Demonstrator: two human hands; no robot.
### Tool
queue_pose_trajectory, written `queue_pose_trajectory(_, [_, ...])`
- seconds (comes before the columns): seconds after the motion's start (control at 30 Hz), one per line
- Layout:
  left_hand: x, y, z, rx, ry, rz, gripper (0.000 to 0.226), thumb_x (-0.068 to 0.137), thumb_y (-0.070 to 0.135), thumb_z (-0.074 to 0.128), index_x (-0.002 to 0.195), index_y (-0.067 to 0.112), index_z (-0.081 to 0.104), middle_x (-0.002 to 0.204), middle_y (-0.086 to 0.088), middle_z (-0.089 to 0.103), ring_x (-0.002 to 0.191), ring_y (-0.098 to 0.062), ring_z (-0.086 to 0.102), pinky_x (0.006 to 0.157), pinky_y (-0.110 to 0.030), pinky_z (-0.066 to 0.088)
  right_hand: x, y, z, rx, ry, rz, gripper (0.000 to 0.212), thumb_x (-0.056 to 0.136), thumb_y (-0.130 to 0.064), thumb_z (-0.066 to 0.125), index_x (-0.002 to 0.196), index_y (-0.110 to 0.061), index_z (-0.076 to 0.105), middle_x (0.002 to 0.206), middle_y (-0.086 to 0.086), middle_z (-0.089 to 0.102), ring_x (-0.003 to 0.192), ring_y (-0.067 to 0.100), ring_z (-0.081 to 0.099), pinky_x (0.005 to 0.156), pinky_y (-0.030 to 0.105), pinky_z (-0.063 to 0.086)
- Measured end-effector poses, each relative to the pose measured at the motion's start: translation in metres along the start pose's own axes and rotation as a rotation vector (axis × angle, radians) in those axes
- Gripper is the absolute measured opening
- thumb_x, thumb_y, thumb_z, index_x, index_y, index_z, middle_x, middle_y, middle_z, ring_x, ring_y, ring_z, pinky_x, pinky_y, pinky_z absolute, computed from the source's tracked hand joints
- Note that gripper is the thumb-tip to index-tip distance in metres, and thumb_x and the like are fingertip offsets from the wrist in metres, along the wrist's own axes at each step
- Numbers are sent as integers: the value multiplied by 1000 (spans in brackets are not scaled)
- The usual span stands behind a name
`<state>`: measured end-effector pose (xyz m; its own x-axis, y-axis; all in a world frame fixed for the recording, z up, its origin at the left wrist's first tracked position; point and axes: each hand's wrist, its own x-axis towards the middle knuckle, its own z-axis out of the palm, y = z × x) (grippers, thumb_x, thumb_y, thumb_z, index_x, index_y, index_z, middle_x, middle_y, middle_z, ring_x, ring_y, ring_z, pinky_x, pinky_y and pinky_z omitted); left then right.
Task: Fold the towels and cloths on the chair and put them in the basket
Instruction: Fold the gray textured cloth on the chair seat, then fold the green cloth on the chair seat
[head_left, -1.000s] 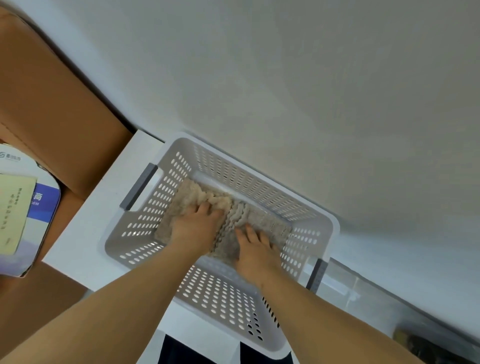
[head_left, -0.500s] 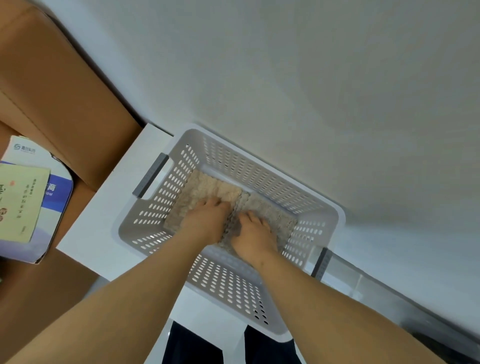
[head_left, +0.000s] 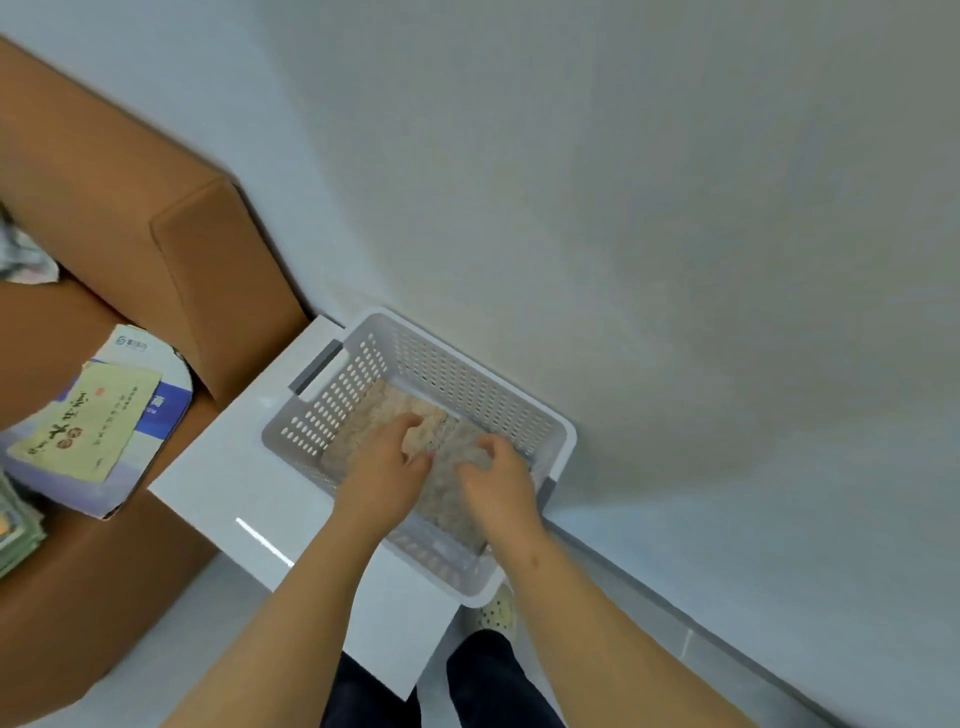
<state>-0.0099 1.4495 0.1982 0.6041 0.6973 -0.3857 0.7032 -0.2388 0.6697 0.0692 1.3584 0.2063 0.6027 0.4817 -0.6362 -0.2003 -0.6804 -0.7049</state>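
The beige towel (head_left: 374, 418) is down, folded flat on the floor of the white perforated basket (head_left: 441, 374) and filling most of it from end to end. Over it, the left hand (head_left: 384, 473) hovers with fingers loosely bent and the right hand (head_left: 501, 483) is just beside it, curled the same easy way. No fabric is bunched in either, so both look let go, though whether the fingertips brush the pile I cannot tell. The basket sits on a low white table (head_left: 218, 467) hard against the wall (head_left: 675, 208), grey handle (head_left: 317, 366) toward a big cardboard box (head_left: 130, 208), and a printed booklet (head_left: 93, 426) lies on the box's lower part. This reads as the placing step all but done. Now the danger. That looped pile could catch a fingertip or nail on the way out, dragging the top layer up and spoiling the fold. A thick fold may also spring open once nothing weighs on it. The basket's near corner looks close to the table's edge too, so a knock from a forearm could nudge it off. The chair is out of view, so what remains to be folded cannot be judged.
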Motion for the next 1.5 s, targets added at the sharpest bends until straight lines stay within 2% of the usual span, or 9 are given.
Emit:
queue_pose_trajectory(0.33, [-130, 39, -17, -137, 72, 130, 32, 96, 21, 50, 128, 17, 52, 126, 0, 55, 100, -8, 49, 86, -22, 39, -125, 30, -22, 237, 94, -102, 35, 94, -17, 47, 129, -19, 43, 126, -3, 48, 104, 8, 46, 82, 21, 36])
queue_pose_trajectory(0.5, [-206, 32, -8, -123, 28, 203, 27, 96, 22, 49, 122, 19, 56, 116, 4, 58, 97, -8, 50, 83, -21, 37, -205, 77, -22, 331, 208, -110, 22, 94, -20, 49, 116, -21, 50, 98, -12, 54, 82, -2, 49, 63, 13, 37])
queue_pose_trajectory(0.67, [-288, 42, 21, -97, -53, 275, 22, 95, 21, 51, 115, 20, 60, 104, 3, 60, 94, -11, 52, 80, -23, 37, -284, 138, -37, 432, 357, -92, 9, 92, -16, 51, 93, -25, 53, 89, -12, 55, 80, 3, 52, 70, 19, 41])
queue_pose_trajectory(0.77, [-326, 58, 51, -55, -110, 366, 22, 95, 21, 51, 114, 20, 60, 102, 2, 60, 91, -12, 53, 78, -23, 39, -322, 175, -61, 462, 463, -107, 10, 92, -15, 52, 100, -20, 55, 88, -14, 54, 77, -1, 50, 64, 10, 38])
queue_pose_trajectory(0.87, [-365, 80, 94, 38, -162, 493, 20, 95, 21, 50, 114, 18, 59, 101, 2, 60, 83, -9, 52, 69, -22, 41, -362, 221, -97, 426, 552, -91, 16, 93, -19, 51, 109, -20, 53, 102, -7, 58, 85, 4, 52, 65, 14, 39])
queue_pose_trajectory(1.0, [-422, 115, 178, 234, -263, 668, 23, 96, 25, 49, 117, 21, 57, 111, 3, 62, 86, -11, 55, 74, -24, 42, -422, 303, -161, 297, 718, -51, 28, 94, -22, 50, 121, -18, 52, 120, -2, 53, 100, 9, 49, 82, 20, 35])
queue_pose_trajectory(1.17, [-521, 168, 296, 556, -338, 1001, 33, 98, 31, 41, 130, 26, 48, 128, 5, 53, 113, -14, 53, 87, -27, 44, -510, 426, -243, -96, 917, 137, 31, 91, -26, 48, 121, -18, 53, 124, 3, 56, 115, 23, 49, 93, 32, 40])
queue_pose_trajectory(1.3, [-587, 198, 387, 756, -374, 1220, 34, 97, 34, 41, 129, 26, 49, 129, 3, 53, 118, -20, 51, 90, -29, 44, -574, 510, -302, -253, 960, 304, 37, 94, -29, 43, 130, -20, 46, 133, 2, 49, 123, 24, 42, 97, 32, 35])
queue_pose_trajectory(1.5, [-659, 238, 508, 906, -466, 1430, 34, 96, 30, 41, 127, 21, 52, 123, -4, 56, 113, -27, 53, 86, -32, 43, -626, 609, -372, -230, 951, 422, 34, 97, -30, 41, 129, -19, 45, 132, 1, 48, 122, 23, 41, 97, 33, 36])
